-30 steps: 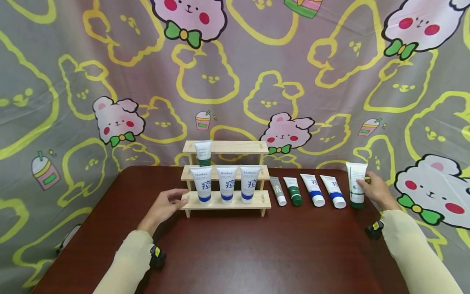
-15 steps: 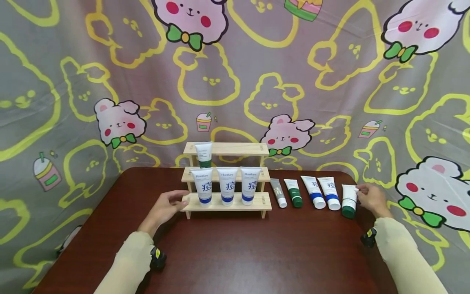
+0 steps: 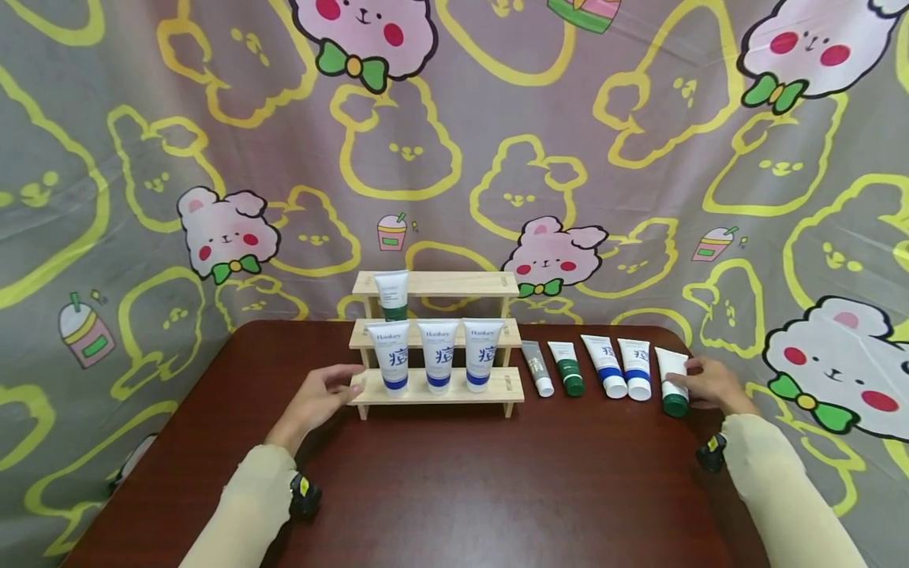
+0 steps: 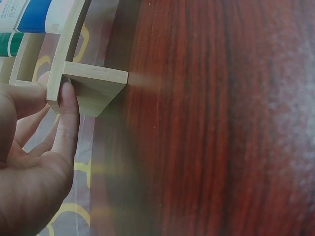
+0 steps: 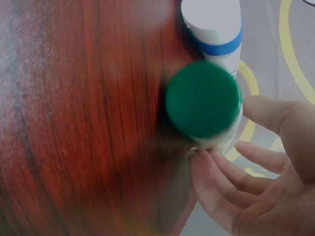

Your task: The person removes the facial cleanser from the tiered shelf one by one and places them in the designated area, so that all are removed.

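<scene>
My left hand (image 3: 317, 402) pinches the left end of the lowest step of a wooden display rack (image 3: 440, 401); the left wrist view has the thumb above the board and a finger (image 4: 66, 118) below. Several white tubes with blue bands, such as the middle tube (image 3: 438, 355), stand on that step, and a white and green tube (image 3: 393, 293) is farther back. At the right end of the table my right hand (image 3: 713, 384) holds a white tube with a green cap (image 3: 673, 379) by its side. In the right wrist view, the cap (image 5: 203, 100) hides most of its body.
Left of the held tube, a row lies on the dark red table (image 3: 525, 489): two white and blue tubes (image 3: 635, 368), a white and green tube (image 3: 566, 368) and a slim grey tube (image 3: 537, 368). A patterned curtain (image 3: 454, 158) hangs behind the table.
My right hand has brought the green-capped tube down and left, from raised to low at the row's end. The neighbouring white and blue tube has shifted left and straightened. My left hand stays put.
</scene>
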Demonstrator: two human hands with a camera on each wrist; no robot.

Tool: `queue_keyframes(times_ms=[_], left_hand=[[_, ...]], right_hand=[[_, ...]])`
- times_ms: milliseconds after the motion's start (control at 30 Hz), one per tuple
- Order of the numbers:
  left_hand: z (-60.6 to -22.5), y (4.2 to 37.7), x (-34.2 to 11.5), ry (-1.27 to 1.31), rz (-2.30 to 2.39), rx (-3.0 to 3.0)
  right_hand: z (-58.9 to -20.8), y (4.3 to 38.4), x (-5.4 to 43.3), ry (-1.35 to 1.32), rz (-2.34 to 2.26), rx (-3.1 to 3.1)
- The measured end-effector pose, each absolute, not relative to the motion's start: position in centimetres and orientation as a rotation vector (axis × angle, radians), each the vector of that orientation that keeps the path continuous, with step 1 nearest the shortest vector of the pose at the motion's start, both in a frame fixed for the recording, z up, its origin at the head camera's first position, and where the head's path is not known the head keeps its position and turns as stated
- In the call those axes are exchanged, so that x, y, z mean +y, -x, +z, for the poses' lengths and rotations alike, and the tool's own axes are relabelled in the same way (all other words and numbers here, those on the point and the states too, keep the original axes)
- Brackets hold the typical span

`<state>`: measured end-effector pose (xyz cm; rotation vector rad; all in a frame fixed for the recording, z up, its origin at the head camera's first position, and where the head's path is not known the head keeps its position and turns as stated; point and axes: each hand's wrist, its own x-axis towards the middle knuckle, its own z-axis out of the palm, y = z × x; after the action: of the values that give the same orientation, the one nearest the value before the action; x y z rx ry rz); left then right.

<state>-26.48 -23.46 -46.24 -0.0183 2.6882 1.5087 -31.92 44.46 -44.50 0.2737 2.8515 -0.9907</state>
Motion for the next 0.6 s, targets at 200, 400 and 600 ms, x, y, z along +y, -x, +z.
queue_keyframes(times_ms=[200, 400, 600], left_hand=[[-46.29, 26.5, -23.45, 0.013, 1.506, 2.695], [-46.46, 26.6, -23.42, -0.023, 1.515, 2.707], [-46.41, 26.61, -23.44, -0.035, 1.518, 2.712]], right_hand=[[-44.72, 32.1, 44.66, -0.167, -0.866, 3.06], [-44.53, 31.98, 44.59, -0.15, -0.749, 3.121], [-44.35, 31.94, 44.38, -0.204, -0.673, 3.082]])
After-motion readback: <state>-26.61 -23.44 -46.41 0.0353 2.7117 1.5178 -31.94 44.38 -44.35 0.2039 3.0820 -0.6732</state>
